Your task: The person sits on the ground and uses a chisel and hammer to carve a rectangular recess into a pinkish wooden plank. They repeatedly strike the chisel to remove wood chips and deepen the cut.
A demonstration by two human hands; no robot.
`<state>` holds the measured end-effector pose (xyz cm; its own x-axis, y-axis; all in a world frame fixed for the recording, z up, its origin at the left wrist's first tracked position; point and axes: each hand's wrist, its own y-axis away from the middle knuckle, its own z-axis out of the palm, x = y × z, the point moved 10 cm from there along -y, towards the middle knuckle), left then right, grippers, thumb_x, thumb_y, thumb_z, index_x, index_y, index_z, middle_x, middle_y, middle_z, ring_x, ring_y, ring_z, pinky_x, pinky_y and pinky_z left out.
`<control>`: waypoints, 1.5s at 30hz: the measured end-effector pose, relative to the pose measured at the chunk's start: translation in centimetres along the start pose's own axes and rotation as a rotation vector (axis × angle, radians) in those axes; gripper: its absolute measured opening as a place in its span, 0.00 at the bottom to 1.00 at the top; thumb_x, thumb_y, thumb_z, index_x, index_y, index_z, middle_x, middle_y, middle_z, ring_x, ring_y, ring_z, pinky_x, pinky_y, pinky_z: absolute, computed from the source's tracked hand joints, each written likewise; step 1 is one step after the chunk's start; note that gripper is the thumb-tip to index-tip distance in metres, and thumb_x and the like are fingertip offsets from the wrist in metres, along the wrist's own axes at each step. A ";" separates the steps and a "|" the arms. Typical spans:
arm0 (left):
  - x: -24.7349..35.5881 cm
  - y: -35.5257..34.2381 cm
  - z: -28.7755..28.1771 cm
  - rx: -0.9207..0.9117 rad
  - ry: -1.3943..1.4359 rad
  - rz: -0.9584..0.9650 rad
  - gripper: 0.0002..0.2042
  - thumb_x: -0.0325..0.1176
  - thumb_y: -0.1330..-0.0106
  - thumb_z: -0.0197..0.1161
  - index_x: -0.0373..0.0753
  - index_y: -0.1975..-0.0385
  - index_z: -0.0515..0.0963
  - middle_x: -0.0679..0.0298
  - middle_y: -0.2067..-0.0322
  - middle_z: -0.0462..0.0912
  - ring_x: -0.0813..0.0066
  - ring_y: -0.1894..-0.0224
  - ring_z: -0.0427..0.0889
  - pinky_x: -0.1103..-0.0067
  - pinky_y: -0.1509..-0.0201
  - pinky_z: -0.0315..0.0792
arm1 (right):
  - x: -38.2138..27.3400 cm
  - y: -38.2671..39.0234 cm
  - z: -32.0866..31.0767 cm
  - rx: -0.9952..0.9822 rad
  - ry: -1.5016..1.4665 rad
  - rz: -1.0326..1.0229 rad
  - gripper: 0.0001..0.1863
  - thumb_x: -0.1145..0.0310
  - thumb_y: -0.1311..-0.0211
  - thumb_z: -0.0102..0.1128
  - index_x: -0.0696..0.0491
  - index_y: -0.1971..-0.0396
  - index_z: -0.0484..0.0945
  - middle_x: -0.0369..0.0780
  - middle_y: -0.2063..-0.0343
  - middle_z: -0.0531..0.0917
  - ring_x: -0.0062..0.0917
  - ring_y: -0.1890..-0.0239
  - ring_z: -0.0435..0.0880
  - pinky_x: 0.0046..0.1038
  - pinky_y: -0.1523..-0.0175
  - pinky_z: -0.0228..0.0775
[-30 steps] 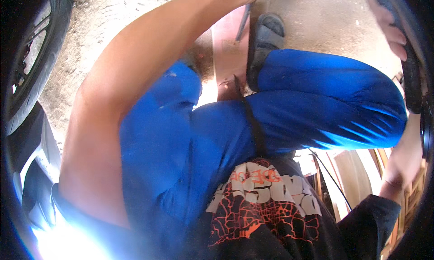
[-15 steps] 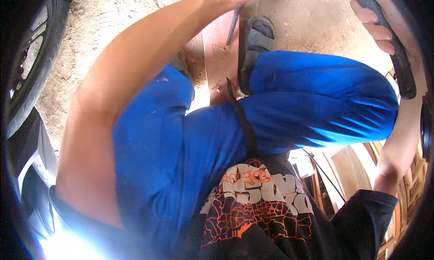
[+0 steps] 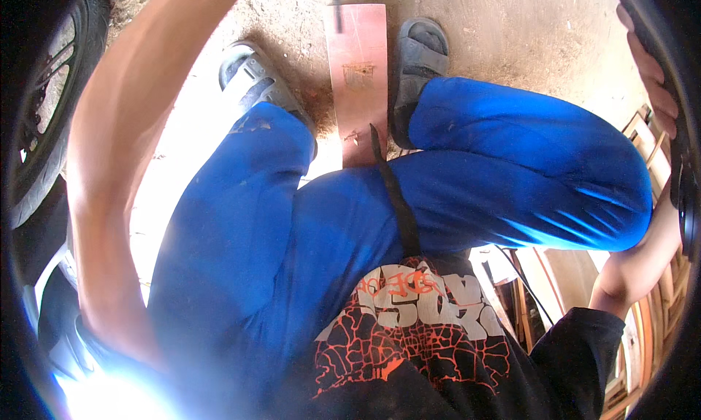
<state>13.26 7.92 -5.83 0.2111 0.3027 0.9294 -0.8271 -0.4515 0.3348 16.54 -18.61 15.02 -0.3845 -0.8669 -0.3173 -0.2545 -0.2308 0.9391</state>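
Note:
Between my feet lies a reddish-pink wooden board [image 3: 359,40] with a shallow rough-edged cut [image 3: 359,75] in its face and a smaller damaged spot nearer me. Above the board's far end, the thin dark shaft of a chisel-like tool [image 3: 337,11] comes down from the top edge; its upper part is out of view. My left forearm [image 3: 139,77] runs off the top, so the left hand is hidden. At the far right rim, the fingers of my right hand [image 3: 652,77] are curled around a long dark handle [image 3: 680,128], mostly lost in the dark border.
My sandalled feet [image 3: 252,77] flank the board on a dusty floor [image 3: 504,33]. A motorcycle wheel [image 3: 66,106] stands at the left. Wooden slats and frames [image 3: 646,303] lie at the right, below my bent leg.
My left arm has swung left and its hand has left the view. The tool's shaft has lifted from the cut toward the board's far end. My right hand has moved outward with the dark handle.

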 end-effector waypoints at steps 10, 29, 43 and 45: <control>-1.7 7.0 0.1 0.049 -0.024 -0.182 0.15 0.36 0.34 0.62 0.39 0.83 0.73 0.64 0.86 0.74 0.75 0.86 0.73 0.76 0.81 0.67 | 5.0 2.1 -0.5 0.510 0.597 0.143 0.20 0.45 0.25 0.46 0.49 0.65 0.68 0.29 0.86 0.68 0.12 0.91 0.63 0.15 0.87 0.57; -1.0 9.0 3.2 -0.119 -0.040 -0.026 0.15 0.33 0.33 0.61 0.37 0.84 0.74 0.67 0.86 0.75 0.79 0.85 0.74 0.78 0.80 0.69 | 4.1 6.1 7.3 0.407 1.162 -0.159 0.11 0.63 0.33 0.63 0.56 0.61 0.78 0.39 0.81 0.70 0.26 0.76 0.73 0.32 0.68 0.62; -1.1 9.5 4.1 -0.110 -0.021 -0.028 0.11 0.32 0.33 0.60 0.39 0.80 0.75 0.69 0.85 0.76 0.83 0.83 0.75 0.80 0.80 0.69 | 6.3 5.7 4.7 0.469 0.834 0.109 0.12 0.61 0.33 0.61 0.55 0.63 0.75 0.45 0.78 0.74 0.38 0.73 0.74 0.35 0.64 0.63; -1.1 9.5 4.1 -0.127 -0.016 -0.009 0.10 0.31 0.33 0.60 0.39 0.79 0.76 0.70 0.85 0.76 0.83 0.83 0.74 0.80 0.80 0.69 | 6.3 5.3 4.6 0.431 0.743 0.152 0.11 0.62 0.32 0.60 0.55 0.64 0.75 0.41 0.81 0.73 0.31 0.79 0.71 0.31 0.71 0.61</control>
<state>7.33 -0.14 -3.07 0.2259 0.2927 0.9291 -0.8841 -0.3389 0.3218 8.71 -23.31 17.37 0.1986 -0.9731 0.1167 -0.6185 -0.0320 0.7852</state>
